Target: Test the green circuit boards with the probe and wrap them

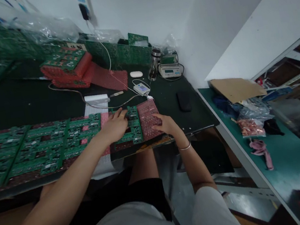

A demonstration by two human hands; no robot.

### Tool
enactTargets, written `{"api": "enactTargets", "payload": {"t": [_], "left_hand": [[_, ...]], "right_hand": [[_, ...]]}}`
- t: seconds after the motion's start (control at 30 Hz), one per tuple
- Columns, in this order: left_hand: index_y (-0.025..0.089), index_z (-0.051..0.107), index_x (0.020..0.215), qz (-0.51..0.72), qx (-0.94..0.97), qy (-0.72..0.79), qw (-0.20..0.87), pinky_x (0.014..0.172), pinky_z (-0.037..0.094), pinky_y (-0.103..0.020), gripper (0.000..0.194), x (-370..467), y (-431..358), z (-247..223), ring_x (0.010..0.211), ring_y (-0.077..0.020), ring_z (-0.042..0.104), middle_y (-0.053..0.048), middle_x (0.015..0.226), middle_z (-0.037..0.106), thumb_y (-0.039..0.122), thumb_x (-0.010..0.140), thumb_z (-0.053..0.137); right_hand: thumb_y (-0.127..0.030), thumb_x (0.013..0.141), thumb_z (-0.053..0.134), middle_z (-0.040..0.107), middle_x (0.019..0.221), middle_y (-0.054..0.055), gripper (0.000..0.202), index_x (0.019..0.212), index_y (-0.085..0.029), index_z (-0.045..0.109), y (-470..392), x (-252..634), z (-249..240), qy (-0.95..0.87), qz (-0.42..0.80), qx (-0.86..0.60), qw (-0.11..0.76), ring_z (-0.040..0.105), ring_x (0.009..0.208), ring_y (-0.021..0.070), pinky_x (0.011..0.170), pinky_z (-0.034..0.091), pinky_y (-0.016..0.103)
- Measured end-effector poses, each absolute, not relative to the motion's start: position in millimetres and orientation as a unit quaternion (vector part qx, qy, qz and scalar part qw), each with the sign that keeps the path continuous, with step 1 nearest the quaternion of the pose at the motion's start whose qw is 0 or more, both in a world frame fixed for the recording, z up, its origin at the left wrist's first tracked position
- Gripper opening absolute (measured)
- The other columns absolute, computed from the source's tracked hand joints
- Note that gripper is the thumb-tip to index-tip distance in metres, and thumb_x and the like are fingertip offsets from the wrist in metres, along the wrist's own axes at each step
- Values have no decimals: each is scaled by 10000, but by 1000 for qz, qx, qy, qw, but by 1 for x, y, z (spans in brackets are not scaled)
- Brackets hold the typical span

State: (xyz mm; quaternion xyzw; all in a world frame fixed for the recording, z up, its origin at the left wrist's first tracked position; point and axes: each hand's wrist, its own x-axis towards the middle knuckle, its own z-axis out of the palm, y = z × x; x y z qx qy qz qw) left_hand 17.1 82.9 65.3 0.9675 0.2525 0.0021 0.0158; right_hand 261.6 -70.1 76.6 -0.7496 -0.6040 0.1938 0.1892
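My left hand [116,127] lies over the left part of a green circuit board [135,130], fingers stretched out and a ring on one of them. The board rests on a sheet of pink bubble wrap [148,122], which sticks out past its right side. On that bare right end, my right hand [166,125] touches the wrap with fingers and thumb apart. To the left, several more populated circuit boards [41,147] lie in a row on pink wrap. A white strip [97,107] runs beneath the row, left of my left hand.
A folded stack of red bubble wrap [66,78] carrying boards stands behind. Further right are a small white device [142,88] with cables, a flask [155,64], a scale [170,70] and a dark case [183,101]. A green side table [292,159] holds bags and cardboard.
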Motion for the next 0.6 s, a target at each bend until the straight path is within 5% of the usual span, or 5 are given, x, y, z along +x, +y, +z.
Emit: {"api": "enactTargets", "payload": {"t": [0.17,0.37,0.5,0.6], "left_hand": [[106,796,1146,-11,952,298,70,1190,451,-662,381,23,88,46,1539,-468,426,-259,1537,575,120,874,529],[132,720,1252,70,936,306,158,1199,505,-482,410,10,98,30,1418,-364,585,-231,1621,472,249,881,593],[72,503,1497,192,882,370,217,1263,427,-540,572,-4,113,25,1505,-340,487,-255,1587,488,292,975,428],[120,452,1540,238,842,409,260,1206,490,-523,568,-12,121,22,1401,-297,582,-200,1498,596,372,1059,285]], "right_hand": [[-281,932,776,752,1327,175,667,1555,-162,571,-67,247,95,-614,152,-764,127,727,1225,326,1098,551,457],[-287,979,651,662,1481,173,731,1646,-142,387,-49,210,117,-683,210,-670,199,690,1290,285,1138,538,422],[-335,956,645,612,1541,180,896,1708,-152,194,-30,149,111,-661,230,-687,197,716,1253,307,1082,584,420],[-402,955,684,661,1447,220,859,1663,-116,291,-19,102,97,-648,202,-720,142,739,1188,368,981,631,472]]}}
